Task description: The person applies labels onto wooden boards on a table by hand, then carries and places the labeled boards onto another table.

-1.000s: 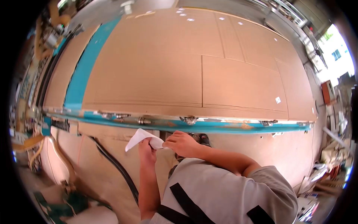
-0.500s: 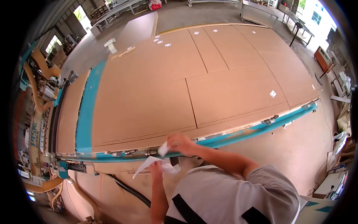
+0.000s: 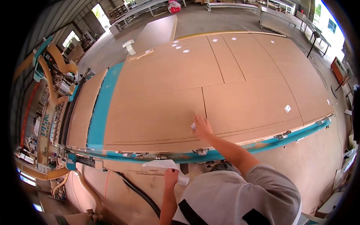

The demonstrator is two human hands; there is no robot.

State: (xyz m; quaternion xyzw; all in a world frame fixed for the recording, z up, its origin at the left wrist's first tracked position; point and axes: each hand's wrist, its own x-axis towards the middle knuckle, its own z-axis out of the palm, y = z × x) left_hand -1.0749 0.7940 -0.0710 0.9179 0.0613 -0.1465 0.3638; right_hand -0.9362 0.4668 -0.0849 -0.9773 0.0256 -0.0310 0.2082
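Note:
My left hand [image 3: 171,176] is closed on a white sheet of paper [image 3: 162,164], held in front of my body just off the machine's near edge. My right hand [image 3: 203,126] lies on a large brown board [image 3: 157,116], fingers stretched out, close to a cut line. At its fingertips a small white label [image 3: 193,126] is partly hidden against the board. Similar white labels, such as one label [image 3: 287,108] on the right panel, sit on other cut pieces.
A teal machine bed [image 3: 107,101] shows left of the board, and a teal rail [image 3: 258,147] with metal fittings runs along its near edge. Yellow-brown hoses [image 3: 48,75] and a gantry stand at left. A black hose [image 3: 138,197] crosses the floor. Another panel [image 3: 157,33] lies beyond.
My right hand has moved from beside the paper forward onto the board, bringing a small label with it. My left hand still holds the sheet. The view has shifted slightly.

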